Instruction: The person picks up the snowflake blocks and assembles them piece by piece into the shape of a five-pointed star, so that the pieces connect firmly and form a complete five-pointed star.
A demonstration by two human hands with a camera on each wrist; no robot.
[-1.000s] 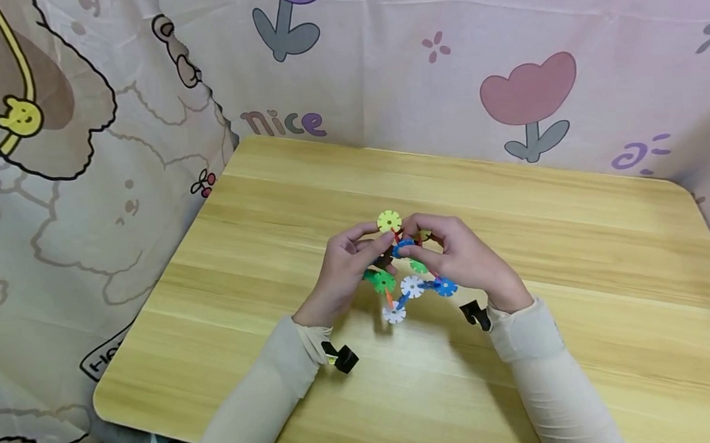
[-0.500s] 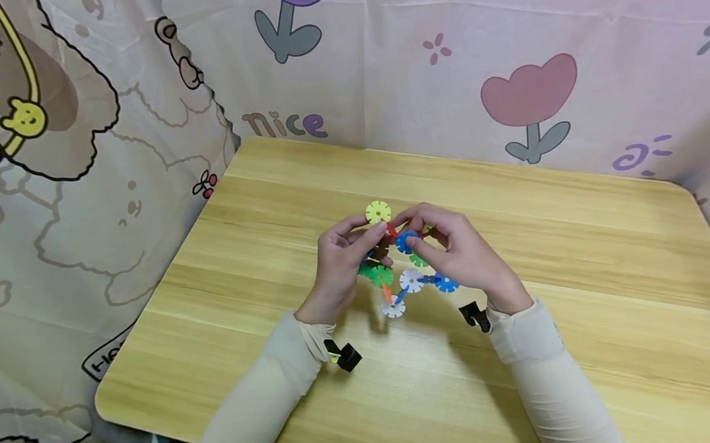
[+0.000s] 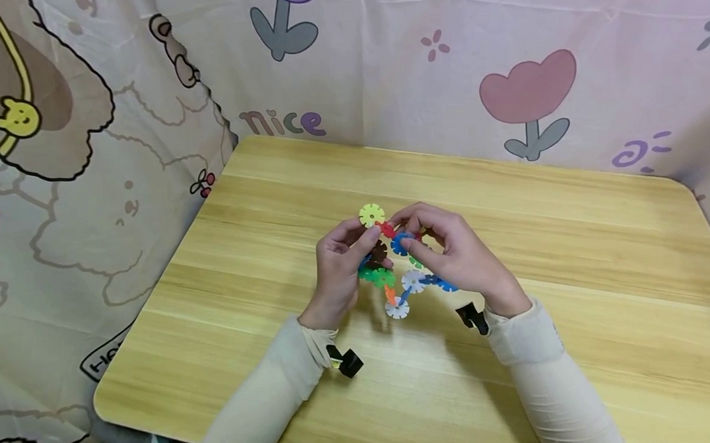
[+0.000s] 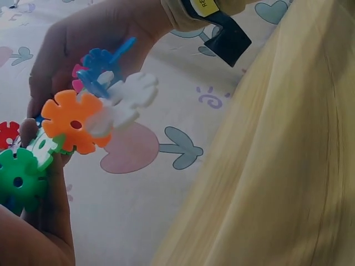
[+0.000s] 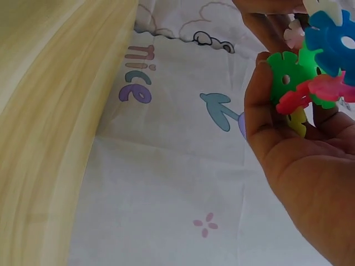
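Shifted slightly to the left and tilted since the earlier frames, a cluster of snowflake-shaped plastic discs (image 3: 395, 263) is held above a wooden table (image 3: 570, 252), with its yellow disc (image 3: 371, 215) now seen farther left at the top of the piece. The cluster is gripped from both sides. The left hand (image 3: 340, 270) is curled round the left part of the cluster, with the fingers closed on the brown disc (image 3: 380, 251) and the green discs (image 3: 376, 275) below it. The right hand (image 3: 459, 256) is closed on the right part, its fingertips (image 3: 405, 244) pinching a blue disc (image 3: 400, 243) just beside a red disc (image 3: 387, 230). A short chain of white discs (image 3: 406, 292), an orange disc (image 4: 75, 121) and another blue disc (image 3: 447, 284) is seen hanging from the lower side of the cluster, close above the tabletop. In the left wrist view the orange disc is shown joined edge-on to a white disc (image 4: 126, 102), with a green disc (image 4: 19, 178) at the lower left against the left palm. In the right wrist view a green disc (image 5: 291, 77) and a pink disc (image 5: 327, 86) are pressed between the right thumb and fingers. Both forearms are covered by beige sleeves (image 3: 262, 404), and a black strap fitting (image 3: 344, 362) is worn at each wrist. A pale cloth printed with flowers and the word "nice" (image 3: 283, 122) is hung behind the table.
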